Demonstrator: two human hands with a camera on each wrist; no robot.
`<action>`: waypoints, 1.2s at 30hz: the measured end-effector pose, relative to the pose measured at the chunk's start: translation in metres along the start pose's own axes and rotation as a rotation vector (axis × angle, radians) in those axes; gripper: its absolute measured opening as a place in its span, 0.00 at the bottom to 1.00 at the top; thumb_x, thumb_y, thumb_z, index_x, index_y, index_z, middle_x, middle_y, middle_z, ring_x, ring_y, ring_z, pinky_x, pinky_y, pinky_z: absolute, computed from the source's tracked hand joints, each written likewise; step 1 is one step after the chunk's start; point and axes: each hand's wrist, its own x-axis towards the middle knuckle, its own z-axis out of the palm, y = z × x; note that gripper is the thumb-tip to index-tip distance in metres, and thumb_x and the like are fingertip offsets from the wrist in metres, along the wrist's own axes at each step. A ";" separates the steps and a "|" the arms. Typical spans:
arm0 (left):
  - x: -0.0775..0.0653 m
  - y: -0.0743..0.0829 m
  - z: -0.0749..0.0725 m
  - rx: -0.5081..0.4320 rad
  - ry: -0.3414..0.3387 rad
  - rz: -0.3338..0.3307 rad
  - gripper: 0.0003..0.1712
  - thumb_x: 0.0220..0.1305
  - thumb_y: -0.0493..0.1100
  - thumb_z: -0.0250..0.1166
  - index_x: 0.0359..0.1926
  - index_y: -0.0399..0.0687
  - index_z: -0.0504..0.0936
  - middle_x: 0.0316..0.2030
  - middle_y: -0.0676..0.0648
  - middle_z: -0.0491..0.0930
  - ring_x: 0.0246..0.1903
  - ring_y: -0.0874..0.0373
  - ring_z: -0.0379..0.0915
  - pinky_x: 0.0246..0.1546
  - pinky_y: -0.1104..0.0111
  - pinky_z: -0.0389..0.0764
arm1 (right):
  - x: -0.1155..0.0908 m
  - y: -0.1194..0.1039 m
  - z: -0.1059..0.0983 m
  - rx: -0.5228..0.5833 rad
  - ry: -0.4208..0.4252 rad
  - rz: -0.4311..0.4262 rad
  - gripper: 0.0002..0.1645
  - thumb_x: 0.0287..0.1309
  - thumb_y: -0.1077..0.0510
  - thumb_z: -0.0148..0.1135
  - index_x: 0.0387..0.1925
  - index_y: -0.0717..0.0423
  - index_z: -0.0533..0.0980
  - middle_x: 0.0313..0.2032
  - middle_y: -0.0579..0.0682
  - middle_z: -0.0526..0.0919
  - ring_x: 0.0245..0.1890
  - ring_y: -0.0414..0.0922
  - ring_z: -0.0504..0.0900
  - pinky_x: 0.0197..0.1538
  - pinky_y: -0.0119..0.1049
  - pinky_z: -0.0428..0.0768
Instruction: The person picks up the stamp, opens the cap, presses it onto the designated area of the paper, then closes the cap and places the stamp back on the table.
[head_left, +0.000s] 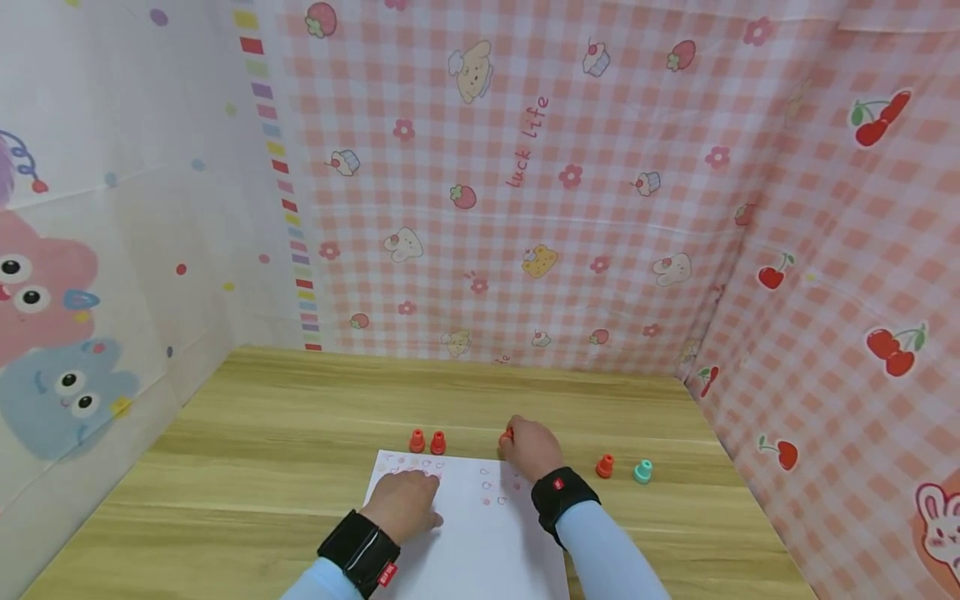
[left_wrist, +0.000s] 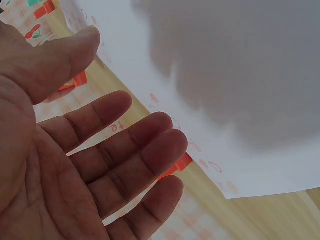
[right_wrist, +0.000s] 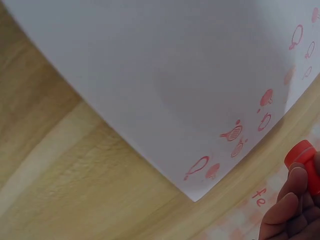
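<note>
My right hand (head_left: 532,448) grips a small red stamp (right_wrist: 300,152) near the far right corner of the white paper (head_left: 480,554). In the right wrist view the fingers curl round the stamp's body, and part of it is hidden by them. Over the paper's left part is my left hand (head_left: 403,504), holding nothing, its fingers loosely extended in the left wrist view. Pink and red racket-like stamp prints (right_wrist: 234,133) lie along the far edge of the sheet, in a left and a right group.
Two red stamps (head_left: 438,442) stand just past the paper's far left edge. To the right of the right hand stand another red stamp (head_left: 605,466) and a teal one (head_left: 643,472). A pink checked cloth (head_left: 517,208) hangs behind the wooden table (head_left: 300,400).
</note>
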 end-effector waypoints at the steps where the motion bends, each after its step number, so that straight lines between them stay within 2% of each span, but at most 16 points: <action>1: 0.000 0.000 0.000 0.001 0.000 0.002 0.26 0.40 0.55 0.73 0.37 0.45 0.80 0.24 0.48 0.77 0.27 0.52 0.75 0.28 0.58 0.74 | -0.002 0.001 -0.001 0.008 0.004 0.004 0.12 0.54 0.54 0.63 0.34 0.56 0.73 0.22 0.46 0.73 0.22 0.44 0.70 0.29 0.36 0.70; 12: 0.004 -0.001 0.001 -0.023 -0.013 0.003 0.23 0.42 0.55 0.72 0.34 0.46 0.79 0.22 0.50 0.75 0.24 0.54 0.73 0.26 0.59 0.73 | -0.017 0.015 -0.006 0.161 0.029 0.086 0.11 0.55 0.54 0.61 0.36 0.55 0.73 0.25 0.46 0.73 0.25 0.45 0.70 0.32 0.35 0.71; 17: 0.005 -0.001 0.003 -0.023 -0.004 0.014 0.22 0.42 0.56 0.72 0.33 0.46 0.78 0.21 0.50 0.74 0.23 0.55 0.72 0.26 0.59 0.73 | -0.023 0.019 -0.007 0.189 0.023 0.113 0.12 0.55 0.54 0.61 0.38 0.55 0.73 0.26 0.47 0.73 0.27 0.45 0.70 0.32 0.35 0.71; 26: 0.003 -0.002 0.004 -0.020 0.093 0.076 0.20 0.43 0.55 0.71 0.28 0.48 0.75 0.18 0.52 0.70 0.22 0.55 0.71 0.21 0.61 0.70 | -0.031 0.023 -0.007 0.229 0.056 0.135 0.10 0.56 0.55 0.60 0.37 0.55 0.73 0.27 0.47 0.74 0.26 0.44 0.70 0.30 0.35 0.70; 36: 0.005 0.000 0.003 -0.029 0.114 0.100 0.19 0.44 0.55 0.70 0.29 0.49 0.75 0.18 0.54 0.69 0.20 0.59 0.68 0.19 0.64 0.68 | -0.045 0.020 -0.012 0.419 0.038 0.241 0.13 0.57 0.55 0.60 0.42 0.56 0.73 0.31 0.50 0.75 0.30 0.46 0.71 0.31 0.35 0.71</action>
